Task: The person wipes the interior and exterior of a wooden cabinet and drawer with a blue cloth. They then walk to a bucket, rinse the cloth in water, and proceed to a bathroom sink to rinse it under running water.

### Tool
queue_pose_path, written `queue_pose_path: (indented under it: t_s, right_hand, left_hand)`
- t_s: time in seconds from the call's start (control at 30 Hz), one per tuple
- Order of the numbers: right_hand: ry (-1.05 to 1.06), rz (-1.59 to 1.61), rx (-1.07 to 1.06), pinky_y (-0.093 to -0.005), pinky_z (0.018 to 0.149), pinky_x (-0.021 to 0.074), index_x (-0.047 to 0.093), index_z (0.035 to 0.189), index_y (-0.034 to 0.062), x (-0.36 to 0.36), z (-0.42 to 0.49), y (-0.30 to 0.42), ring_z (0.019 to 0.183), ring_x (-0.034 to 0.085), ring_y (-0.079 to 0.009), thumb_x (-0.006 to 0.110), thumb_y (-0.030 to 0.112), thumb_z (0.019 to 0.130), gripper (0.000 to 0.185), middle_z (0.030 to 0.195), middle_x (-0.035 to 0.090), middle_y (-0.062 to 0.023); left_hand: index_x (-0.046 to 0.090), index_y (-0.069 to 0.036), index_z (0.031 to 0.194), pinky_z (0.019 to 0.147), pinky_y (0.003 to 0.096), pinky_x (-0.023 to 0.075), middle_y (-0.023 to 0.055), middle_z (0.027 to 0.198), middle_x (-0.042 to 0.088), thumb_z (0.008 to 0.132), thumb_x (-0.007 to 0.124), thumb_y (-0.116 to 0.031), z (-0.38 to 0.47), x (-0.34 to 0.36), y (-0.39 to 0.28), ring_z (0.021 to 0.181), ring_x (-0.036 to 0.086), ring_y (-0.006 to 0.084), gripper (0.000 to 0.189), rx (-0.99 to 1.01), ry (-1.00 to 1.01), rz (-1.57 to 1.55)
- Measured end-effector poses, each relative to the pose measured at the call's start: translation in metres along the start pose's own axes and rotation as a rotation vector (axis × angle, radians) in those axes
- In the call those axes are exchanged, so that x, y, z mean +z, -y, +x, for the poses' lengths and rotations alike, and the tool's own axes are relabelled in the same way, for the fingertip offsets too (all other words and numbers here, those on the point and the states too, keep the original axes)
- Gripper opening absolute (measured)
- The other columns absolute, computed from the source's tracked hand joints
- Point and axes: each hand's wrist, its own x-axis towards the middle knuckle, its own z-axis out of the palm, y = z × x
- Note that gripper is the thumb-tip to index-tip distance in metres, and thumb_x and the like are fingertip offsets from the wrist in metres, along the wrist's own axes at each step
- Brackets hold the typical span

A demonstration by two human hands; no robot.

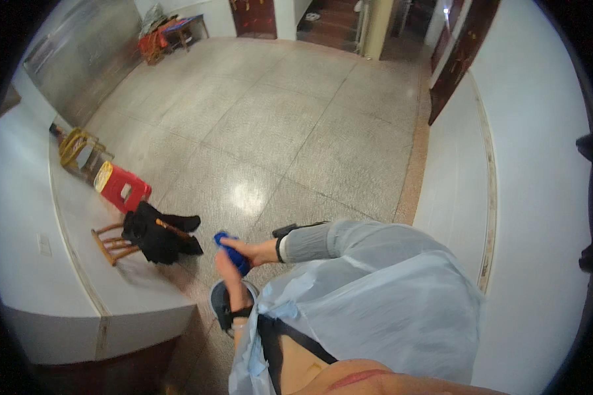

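Observation:
A crumpled blue item (234,257), possibly a glove or a cloth, is between my two hands in front of my body. My right hand (259,253) comes out of a translucent sleeve with a black cuff and grips the blue item. My left hand (232,282) is blurred and lies against the near side of it; its grip is not clear. Translucent pale plastic clothing (385,296) covers much of my body. Below my left hand, a dark grey shoe or slipper (221,305) shows on the floor.
Black clothing (160,237) is draped over a wooden stool (112,249) at the left. Beside it are a red plastic stool (123,187) and yellowish chairs (81,150). A white wall (529,173) runs close on the right. A small table (183,24) stands far back.

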Motion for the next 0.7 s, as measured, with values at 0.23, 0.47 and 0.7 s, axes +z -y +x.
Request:
queue_pose_path:
  t_s: [0.23, 0.47, 0.7]
  right_hand:
    - [0.019, -0.341, -0.358, -0.0432, 0.100, 0.0429, 0.031, 0.139, 0.0056, -0.164, -0.100, 0.075, 0.117, 0.050, -0.0276, 0.058, 0.025, 0.087, 0.061, 0.130, 0.045, -0.0151]
    - [0.017, 0.077, -0.149, -0.0450, 0.105, 0.0396, 0.046, 0.133, -0.0001, -0.165, -0.117, 0.137, 0.122, 0.050, -0.0302, 0.044, 0.049, 0.088, 0.066, 0.134, 0.051, -0.0156]
    - [0.285, 0.154, -0.071, -0.0430, 0.102, 0.0423, 0.051, 0.130, 0.0067, -0.185, -0.134, 0.130, 0.117, 0.054, -0.0257, 0.049, 0.052, 0.088, 0.062, 0.127, 0.056, -0.0117]
  left_hand:
    - [0.050, 0.002, 0.125, 0.081, 0.0427, 0.0497, 0.0189, 0.116, 0.057, 0.085, 0.064, -0.033, -0.029, 0.203, 0.013, 0.099, 0.060, 0.0299, 0.056, 0.226, -0.003, 0.399]
    - [0.058, -0.002, 0.114, 0.081, 0.0374, 0.0500, 0.0187, 0.103, 0.066, 0.078, 0.066, -0.040, -0.013, 0.220, -0.058, 0.092, 0.064, 0.0312, 0.053, 0.192, 0.047, 0.326]
    - [0.064, -0.004, 0.073, 0.054, 0.0299, 0.0506, 0.0088, 0.069, 0.066, 0.086, 0.062, -0.043, -0.028, 0.240, -0.042, 0.060, 0.063, 0.0183, 0.041, -0.187, 0.085, -0.455]
